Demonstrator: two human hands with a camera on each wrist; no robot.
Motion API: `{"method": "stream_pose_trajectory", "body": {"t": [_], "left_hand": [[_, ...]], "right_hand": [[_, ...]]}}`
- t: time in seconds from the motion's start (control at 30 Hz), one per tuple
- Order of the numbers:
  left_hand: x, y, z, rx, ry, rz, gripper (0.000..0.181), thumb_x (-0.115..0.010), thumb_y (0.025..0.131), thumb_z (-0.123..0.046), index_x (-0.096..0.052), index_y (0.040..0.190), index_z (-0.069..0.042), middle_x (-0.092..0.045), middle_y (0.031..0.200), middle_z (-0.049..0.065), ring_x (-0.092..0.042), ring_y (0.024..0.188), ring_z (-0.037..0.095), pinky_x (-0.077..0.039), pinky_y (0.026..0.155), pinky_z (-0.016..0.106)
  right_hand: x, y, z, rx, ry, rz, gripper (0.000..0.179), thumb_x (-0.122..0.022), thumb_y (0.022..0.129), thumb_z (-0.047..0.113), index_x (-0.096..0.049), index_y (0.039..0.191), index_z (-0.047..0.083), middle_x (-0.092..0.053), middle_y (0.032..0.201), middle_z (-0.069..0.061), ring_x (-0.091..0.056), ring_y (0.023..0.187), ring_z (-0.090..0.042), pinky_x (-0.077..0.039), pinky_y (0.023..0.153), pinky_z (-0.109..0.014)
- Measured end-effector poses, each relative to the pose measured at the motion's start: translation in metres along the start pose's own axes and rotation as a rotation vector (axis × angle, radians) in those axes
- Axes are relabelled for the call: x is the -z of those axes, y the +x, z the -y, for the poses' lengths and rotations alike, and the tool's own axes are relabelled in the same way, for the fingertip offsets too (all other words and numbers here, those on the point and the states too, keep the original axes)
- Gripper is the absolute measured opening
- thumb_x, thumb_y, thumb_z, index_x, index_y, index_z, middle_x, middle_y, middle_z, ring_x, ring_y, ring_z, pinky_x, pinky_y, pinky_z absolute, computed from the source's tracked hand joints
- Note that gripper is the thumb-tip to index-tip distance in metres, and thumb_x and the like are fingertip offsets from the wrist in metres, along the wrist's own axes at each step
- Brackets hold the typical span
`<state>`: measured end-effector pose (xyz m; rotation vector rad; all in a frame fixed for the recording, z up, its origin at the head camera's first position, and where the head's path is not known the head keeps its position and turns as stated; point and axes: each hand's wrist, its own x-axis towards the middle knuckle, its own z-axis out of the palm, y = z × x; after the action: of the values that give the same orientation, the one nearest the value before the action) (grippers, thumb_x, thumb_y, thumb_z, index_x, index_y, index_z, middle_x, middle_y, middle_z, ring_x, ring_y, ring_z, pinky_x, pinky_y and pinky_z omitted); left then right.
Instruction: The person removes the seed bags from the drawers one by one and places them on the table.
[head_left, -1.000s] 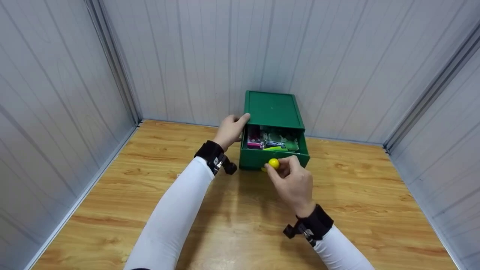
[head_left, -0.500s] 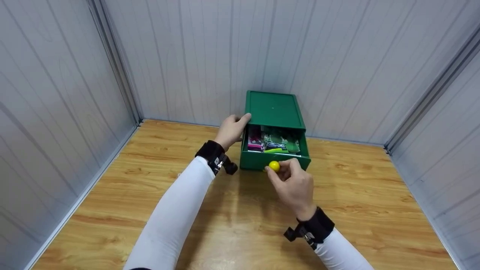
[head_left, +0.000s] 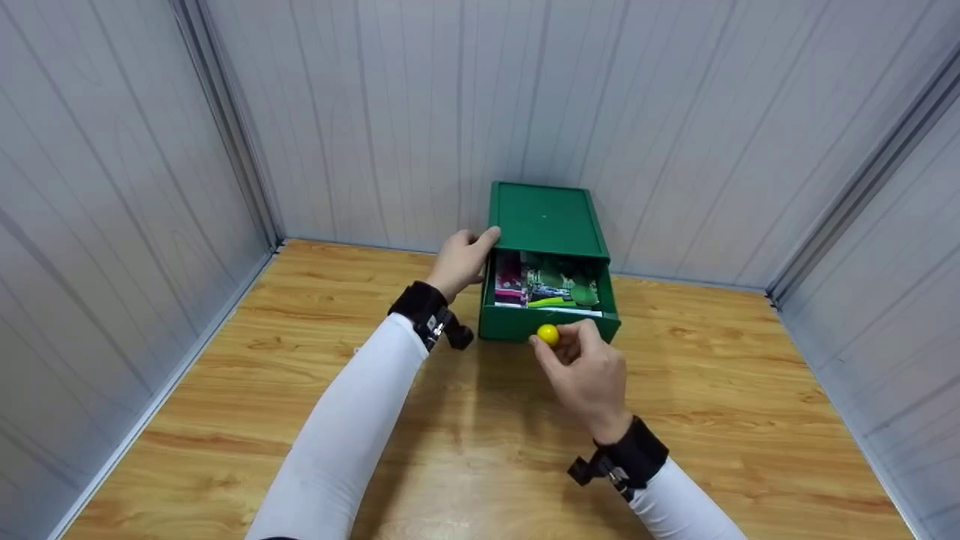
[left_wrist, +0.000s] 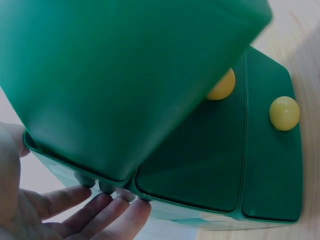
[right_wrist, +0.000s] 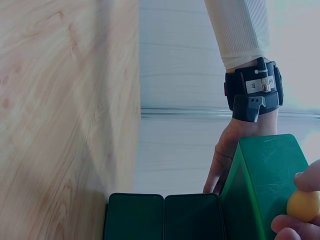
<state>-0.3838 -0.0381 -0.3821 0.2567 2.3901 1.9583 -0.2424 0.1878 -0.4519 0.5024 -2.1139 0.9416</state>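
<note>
A small green drawer cabinet [head_left: 547,217] stands near the back wall, its top drawer [head_left: 499,322] pulled out. My right hand [head_left: 592,371] pinches the drawer's round yellow knob [head_left: 548,334] between thumb and fingers. In the right wrist view that knob [right_wrist: 302,205] shows between the fingertips. My left hand [head_left: 460,262] rests against the cabinet's left side, thumb on its top edge. Seen from the left wrist, its fairly straight fingers [left_wrist: 112,212] touch the side just behind the front edge. Packets [head_left: 555,281] and a yellow-green strip [head_left: 551,302] lie in the drawer.
Two lower drawers, each with a yellow knob [left_wrist: 284,113], are closed beneath the pulled-out one. Pale panel walls [head_left: 405,112] enclose the wood-look surface [head_left: 450,450] at the back and both sides.
My right hand has drawn the top drawer slightly farther toward me, so a little more of the packets shows. The left hand has stayed at the cabinet's side.
</note>
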Motion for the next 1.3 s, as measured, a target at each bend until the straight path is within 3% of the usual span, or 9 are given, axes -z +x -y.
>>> {"method": "stream_pose_trajectory", "body": {"t": [0.67, 1.0, 1.3], "left_hand": [[-0.0005, 0.0025, 0.0003, 0.005, -0.017, 0.002, 0.073, -0.056, 0.115, -0.055, -0.053, 0.154, 0.006, -0.061, 0.146, 0.022, -0.062, 0.133, 0.033, -0.061, 0.104, 0.05], [-0.0004, 0.0015, -0.0005, 0.003, -0.012, -0.006, 0.067, -0.055, 0.115, -0.053, -0.058, 0.148, 0.006, -0.063, 0.142, 0.022, -0.063, 0.132, 0.034, -0.061, 0.104, 0.052], [-0.0026, 0.0028, 0.0005, 0.005, 0.004, -0.01, 0.068, -0.056, 0.115, -0.054, -0.057, 0.147, 0.006, -0.063, 0.138, 0.021, -0.064, 0.128, 0.031, -0.063, 0.099, 0.046]], "right_hand": [[0.0021, -0.0022, -0.0004, 0.027, 0.013, -0.017, 0.033, -0.095, 0.092, 0.018, -0.067, 0.104, 0.007, -0.071, 0.082, -0.003, -0.062, 0.068, -0.009, -0.054, 0.06, -0.024], [0.0042, -0.005, 0.0017, 0.071, 0.008, -0.007, 0.034, -0.095, 0.091, 0.016, -0.066, 0.104, 0.006, -0.07, 0.081, -0.003, -0.061, 0.065, -0.008, -0.055, 0.058, -0.024], [0.0068, -0.0063, 0.0003, 0.077, -0.037, -0.003, 0.036, -0.097, 0.09, 0.02, -0.066, 0.104, 0.006, -0.069, 0.08, 0.0, -0.061, 0.065, -0.008, -0.054, 0.057, -0.027]]}}
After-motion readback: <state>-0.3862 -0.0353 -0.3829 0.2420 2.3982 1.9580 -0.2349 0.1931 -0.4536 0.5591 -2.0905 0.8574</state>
